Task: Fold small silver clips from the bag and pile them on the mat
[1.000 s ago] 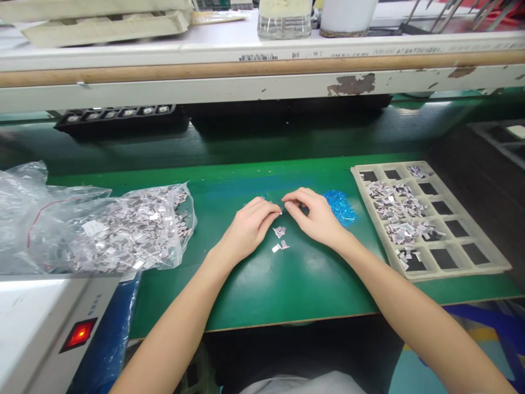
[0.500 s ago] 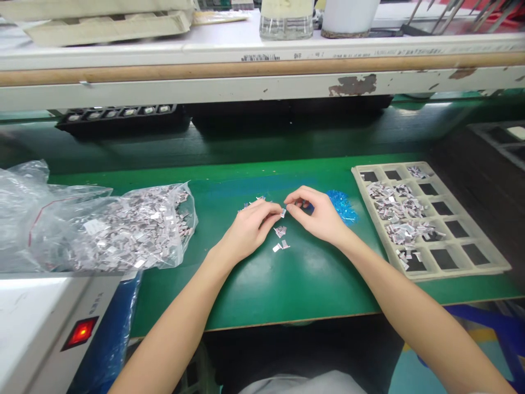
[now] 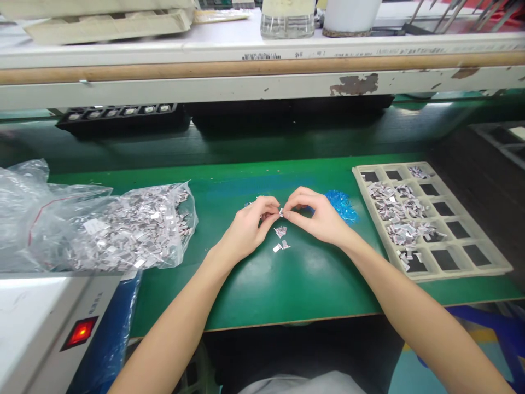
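A small silvery piece (image 3: 281, 212) is pinched between the fingertips of both hands above the green work surface (image 3: 283, 290). My left hand (image 3: 251, 224) is closed on its left side, and my right hand (image 3: 314, 214) grips it from the right. Just below the fingertips lie several small silvery pieces (image 3: 280, 232), with a few more (image 3: 281, 247) nearer the front. Other small pieces are partly hidden behind my left hand. Beside my right hand is a pile of blue bits (image 3: 342, 207).
A clear plastic bag (image 3: 139, 227) full of small silvery pieces lies at the left, behind a white device (image 3: 36, 323) with a lit red switch. A compartment tray (image 3: 430, 271) with similar pieces stands at the right. A shelf edge (image 3: 205, 90) spans the back.
My right hand has shifted slightly left, and its fingertips now meet the small piece at my left fingertips. The piece has moved slightly left and turned.
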Demonstrator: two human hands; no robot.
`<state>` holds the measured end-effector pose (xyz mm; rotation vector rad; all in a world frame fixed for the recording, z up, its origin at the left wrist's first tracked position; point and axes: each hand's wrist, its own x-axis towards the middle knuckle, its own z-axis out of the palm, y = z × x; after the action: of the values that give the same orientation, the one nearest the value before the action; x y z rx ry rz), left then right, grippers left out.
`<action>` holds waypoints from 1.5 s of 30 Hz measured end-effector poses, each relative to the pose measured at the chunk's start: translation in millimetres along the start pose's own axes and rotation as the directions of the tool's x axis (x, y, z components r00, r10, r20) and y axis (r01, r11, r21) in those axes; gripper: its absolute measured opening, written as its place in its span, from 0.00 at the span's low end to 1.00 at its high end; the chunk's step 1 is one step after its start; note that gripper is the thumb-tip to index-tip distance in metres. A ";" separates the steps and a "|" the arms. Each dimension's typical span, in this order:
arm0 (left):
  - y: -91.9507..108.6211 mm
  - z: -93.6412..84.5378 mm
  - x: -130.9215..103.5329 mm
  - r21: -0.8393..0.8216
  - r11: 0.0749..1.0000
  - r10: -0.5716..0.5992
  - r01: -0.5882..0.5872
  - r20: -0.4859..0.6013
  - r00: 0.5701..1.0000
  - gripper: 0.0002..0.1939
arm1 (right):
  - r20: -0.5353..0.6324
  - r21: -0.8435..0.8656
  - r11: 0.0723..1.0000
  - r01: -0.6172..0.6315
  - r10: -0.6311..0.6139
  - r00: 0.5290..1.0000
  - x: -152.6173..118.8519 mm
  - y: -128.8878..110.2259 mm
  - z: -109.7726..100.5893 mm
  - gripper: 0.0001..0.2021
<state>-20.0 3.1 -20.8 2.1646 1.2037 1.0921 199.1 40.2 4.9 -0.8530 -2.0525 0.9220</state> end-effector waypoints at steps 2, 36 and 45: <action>0.2 0.1 0.1 0.002 1.000 -0.004 0.004 -0.004 1.000 0.08 | -0.048 0.029 0.999 -0.030 0.031 0.998 1.3 -0.8 -1.3 0.05; -20.4 -4.9 3.1 0.461 0.887 -0.002 0.020 -0.039 0.999 0.13 | -0.130 -0.621 0.777 -0.103 0.027 0.991 -4.6 19.7 9.2 0.12; -18.5 -1.5 5.2 0.379 0.913 -0.145 0.151 -0.045 0.988 0.04 | -0.117 -0.617 0.782 -0.088 0.019 0.993 -5.4 17.7 11.0 0.11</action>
<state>-29.0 17.3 -30.2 2.2941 1.6753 0.8665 197.8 41.6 -16.5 -1.2756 -2.2733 0.1839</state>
